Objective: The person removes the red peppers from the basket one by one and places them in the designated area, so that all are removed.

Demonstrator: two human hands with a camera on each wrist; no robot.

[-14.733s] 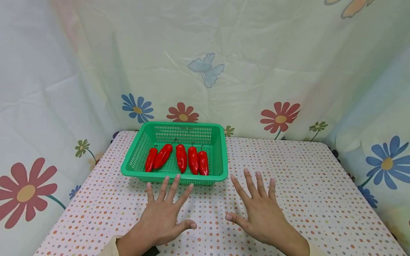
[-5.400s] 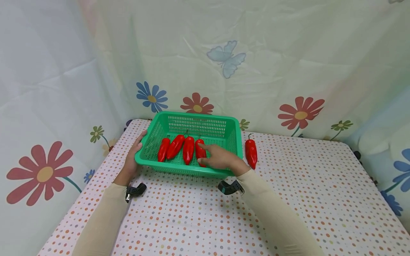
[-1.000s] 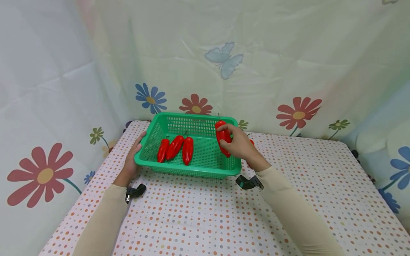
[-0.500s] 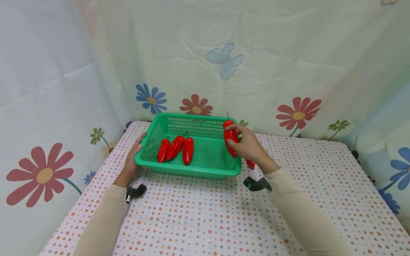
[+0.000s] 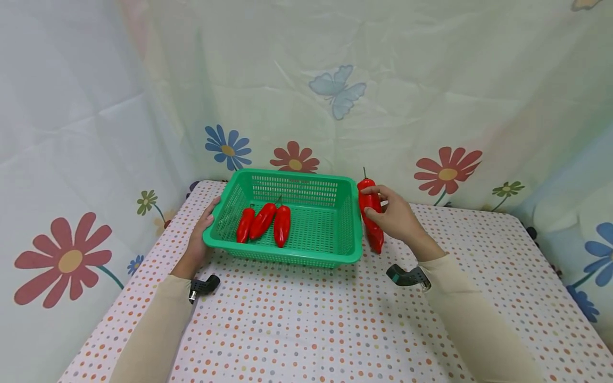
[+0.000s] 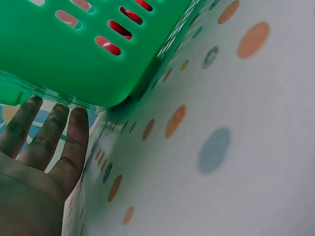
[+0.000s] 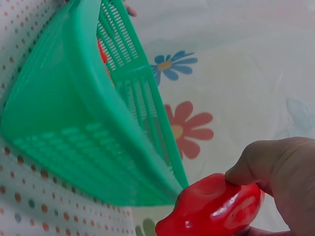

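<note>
My right hand (image 5: pixel 399 218) pinches a red chili pepper (image 5: pixel 366 199) just right of the green basket (image 5: pixel 288 252). The pepper's stem points up, and thumb and fingers grip its sides in the right wrist view. Below it, a second red pepper (image 5: pixel 376 242) lies on the table, partly covered by the held one and the hand. My left hand (image 5: pixel 195 246) rests against the basket's left side; in the left wrist view its straight fingers (image 6: pixel 75 142) touch the green wall. Three red peppers lie in the left half of the basket, the rightmost pepper (image 5: pixel 282 226) apart from the others.
A dotted cloth (image 5: pixel 297 319) covers the table. Close behind the basket hangs a flowered curtain (image 5: pixel 383 96), which also rises on both sides. Each wrist wears a black camera mount, the right mount (image 5: pixel 407 275) hanging above the cloth.
The right hand has carried the held pepper rightward, from over the basket past its right rim to above the pepper on the table. The left hand and basket stay put.
</note>
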